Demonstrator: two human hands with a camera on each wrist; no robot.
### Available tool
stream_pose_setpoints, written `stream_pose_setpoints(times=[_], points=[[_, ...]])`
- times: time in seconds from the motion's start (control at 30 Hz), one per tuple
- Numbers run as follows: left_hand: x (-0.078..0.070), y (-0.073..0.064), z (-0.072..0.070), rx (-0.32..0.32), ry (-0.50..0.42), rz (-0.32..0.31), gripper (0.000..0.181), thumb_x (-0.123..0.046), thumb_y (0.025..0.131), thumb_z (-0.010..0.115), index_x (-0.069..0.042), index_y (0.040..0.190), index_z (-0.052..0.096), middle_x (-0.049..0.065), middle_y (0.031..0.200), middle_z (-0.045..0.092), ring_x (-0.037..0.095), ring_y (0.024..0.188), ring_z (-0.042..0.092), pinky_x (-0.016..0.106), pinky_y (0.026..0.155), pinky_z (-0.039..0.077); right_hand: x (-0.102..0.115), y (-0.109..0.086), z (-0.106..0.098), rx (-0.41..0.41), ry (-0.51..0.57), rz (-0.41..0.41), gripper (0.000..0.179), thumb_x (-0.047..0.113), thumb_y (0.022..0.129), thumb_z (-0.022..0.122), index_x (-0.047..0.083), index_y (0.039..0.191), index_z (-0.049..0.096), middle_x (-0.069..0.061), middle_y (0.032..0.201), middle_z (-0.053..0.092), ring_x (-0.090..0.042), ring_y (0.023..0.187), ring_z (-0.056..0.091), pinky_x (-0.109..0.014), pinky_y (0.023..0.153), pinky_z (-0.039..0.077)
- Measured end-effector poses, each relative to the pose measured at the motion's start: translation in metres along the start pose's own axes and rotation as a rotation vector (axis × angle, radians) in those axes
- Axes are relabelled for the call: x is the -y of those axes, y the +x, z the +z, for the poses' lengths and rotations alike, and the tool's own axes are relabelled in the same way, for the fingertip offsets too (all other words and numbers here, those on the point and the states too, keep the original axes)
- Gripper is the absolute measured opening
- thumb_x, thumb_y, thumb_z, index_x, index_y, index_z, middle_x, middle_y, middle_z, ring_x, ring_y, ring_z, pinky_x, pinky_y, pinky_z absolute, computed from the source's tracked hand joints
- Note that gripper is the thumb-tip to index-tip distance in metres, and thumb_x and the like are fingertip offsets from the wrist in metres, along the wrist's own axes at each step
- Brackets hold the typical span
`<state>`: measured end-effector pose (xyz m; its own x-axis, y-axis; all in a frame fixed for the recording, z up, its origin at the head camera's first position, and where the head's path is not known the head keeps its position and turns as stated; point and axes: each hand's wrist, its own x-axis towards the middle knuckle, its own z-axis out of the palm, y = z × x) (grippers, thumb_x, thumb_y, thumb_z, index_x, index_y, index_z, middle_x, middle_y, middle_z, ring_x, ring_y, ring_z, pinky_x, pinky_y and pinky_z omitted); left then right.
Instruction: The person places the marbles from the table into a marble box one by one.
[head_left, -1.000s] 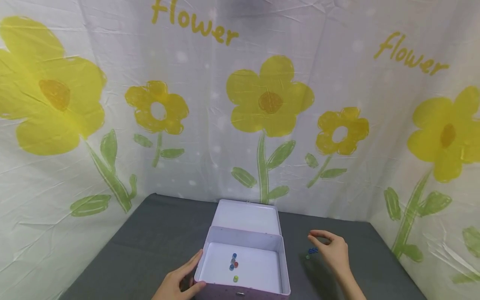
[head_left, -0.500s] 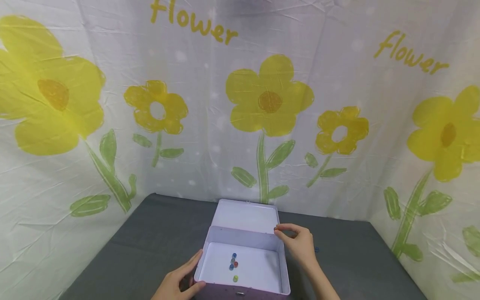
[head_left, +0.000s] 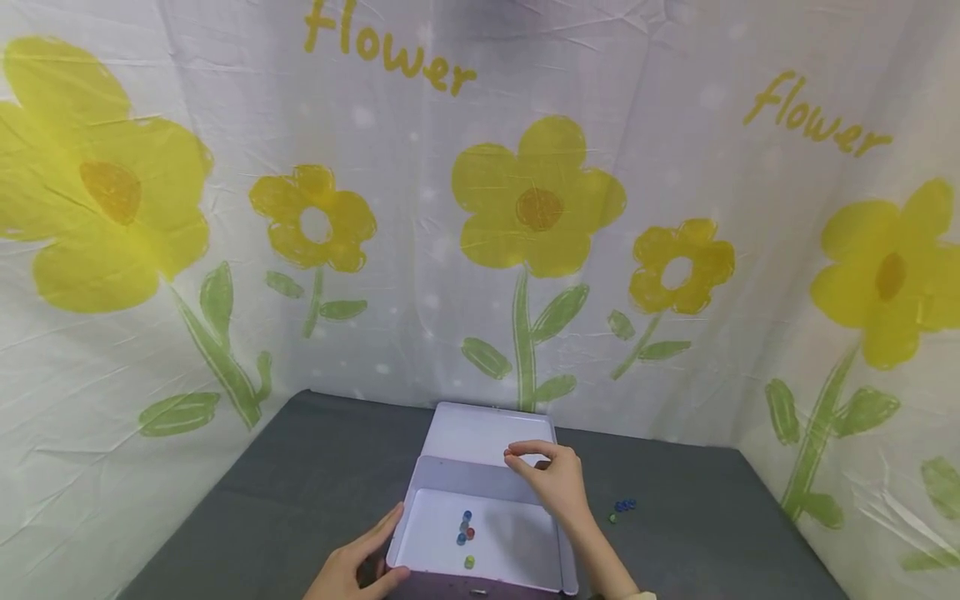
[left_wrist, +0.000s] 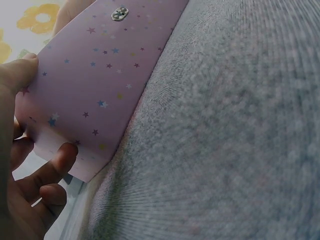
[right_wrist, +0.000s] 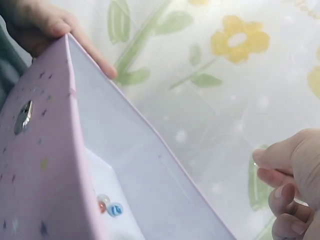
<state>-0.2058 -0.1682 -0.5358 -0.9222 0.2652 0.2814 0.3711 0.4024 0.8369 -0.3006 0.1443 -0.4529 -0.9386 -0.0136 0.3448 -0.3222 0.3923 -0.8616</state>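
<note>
A pink, star-printed tin box stands with its hinged lid folded back and its white inside showing. My left hand grips the box's front left corner, thumb at the front and fingers along the side. Over the rear part of the box, my right hand pinches a small red marble between thumb and forefinger. On the box floor lie several marbles: blue ones, a clear greyish one, a red one and, nearer the front, a yellow-green one.
Right of the box, several blue marbles and a green marble lie on the dark grey tablecloth. A white curtain printed with yellow flowers hangs behind the table and along both sides.
My right hand has moved left from beside the loose marbles to above the box, carrying the red marble. My left hand stays on the box corner.
</note>
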Motion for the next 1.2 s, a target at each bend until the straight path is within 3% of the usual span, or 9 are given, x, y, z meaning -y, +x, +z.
stream_pose_setpoints(times=[0.13,0.27,0.37,0.47,0.63,0.77,1.03,1.2], points=[[-0.002,0.0,0.0,0.011,-0.007,0.008,0.074,-0.028,0.098,0.079,0.001,0.158,0.047,0.028,0.158,0.049,-0.002,0.073,0.051,0.021,0.06,0.047,0.0,0.0,0.008,0.03,-0.008,-0.006,0.008,0.018,0.089,0.087,0.014,0.096,0.085,-0.002,0.095,0.082,0.001,0.041,0.03,-0.019,0.044,0.027],[-0.003,0.0,-0.001,0.028,-0.016,-0.008,0.075,-0.029,0.098,0.079,0.001,0.158,0.046,0.029,0.159,0.046,-0.001,0.073,0.051,0.021,0.06,0.047,-0.005,-0.001,0.013,0.107,-0.039,-0.012,0.007,0.016,0.09,0.085,0.012,0.096,0.085,-0.003,0.096,0.082,-0.005,0.05,0.054,-0.019,0.046,0.036],[-0.005,0.001,-0.001,0.034,-0.017,-0.018,0.075,-0.03,0.098,0.078,0.001,0.158,0.045,0.029,0.16,0.045,-0.001,0.074,0.051,0.021,0.06,0.047,-0.012,-0.003,0.015,0.179,-0.084,-0.042,0.007,0.015,0.089,0.086,0.011,0.095,0.085,-0.003,0.095,0.082,-0.006,0.053,0.057,-0.019,0.048,0.04],[-0.006,0.001,-0.001,0.03,-0.014,-0.025,0.075,-0.03,0.098,0.078,0.001,0.158,0.045,0.029,0.159,0.046,-0.001,0.073,0.051,0.021,0.06,0.047,-0.017,-0.005,0.017,0.236,-0.156,-0.069,0.007,0.015,0.087,0.087,0.011,0.092,0.085,-0.001,0.092,0.082,0.0,0.053,0.046,-0.019,0.05,0.039],[-0.005,0.001,-0.001,0.024,-0.006,-0.03,0.075,-0.03,0.098,0.078,0.0,0.158,0.046,0.028,0.159,0.047,-0.002,0.071,0.05,0.021,0.059,0.047,-0.02,-0.01,0.019,0.343,-0.232,-0.068,0.008,0.011,0.083,0.089,0.01,0.089,0.084,0.001,0.085,0.08,-0.009,0.075,0.062,-0.026,0.066,0.049],[-0.005,0.001,-0.002,0.033,-0.01,-0.036,0.076,-0.031,0.098,0.078,0.001,0.159,0.045,0.029,0.16,0.044,-0.001,0.072,0.051,0.021,0.06,0.047,-0.023,-0.013,0.022,0.411,-0.302,-0.095,0.009,0.005,0.08,0.09,0.008,0.084,0.083,0.002,0.078,0.078,-0.013,0.079,0.067,-0.031,0.073,0.053],[-0.007,0.003,-0.002,0.034,0.005,-0.061,0.078,-0.035,0.098,0.078,-0.001,0.159,0.045,0.026,0.162,0.044,0.0,0.082,0.053,0.021,0.063,0.047,-0.022,-0.018,0.024,0.439,-0.44,-0.076,0.016,0.0,0.074,0.091,0.01,0.075,0.08,0.007,0.068,0.071,-0.005,0.066,0.055,-0.028,0.065,0.048],[-0.007,0.003,-0.002,0.033,0.005,-0.077,0.077,-0.035,0.097,0.079,-0.003,0.16,0.045,0.025,0.161,0.045,0.0,0.075,0.051,0.021,0.061,0.046,-0.019,-0.016,0.022,0.42,-0.456,-0.081,0.011,0.002,0.075,0.09,0.008,0.078,0.08,0.006,0.07,0.071,-0.009,0.067,0.057,-0.029,0.065,0.048]])
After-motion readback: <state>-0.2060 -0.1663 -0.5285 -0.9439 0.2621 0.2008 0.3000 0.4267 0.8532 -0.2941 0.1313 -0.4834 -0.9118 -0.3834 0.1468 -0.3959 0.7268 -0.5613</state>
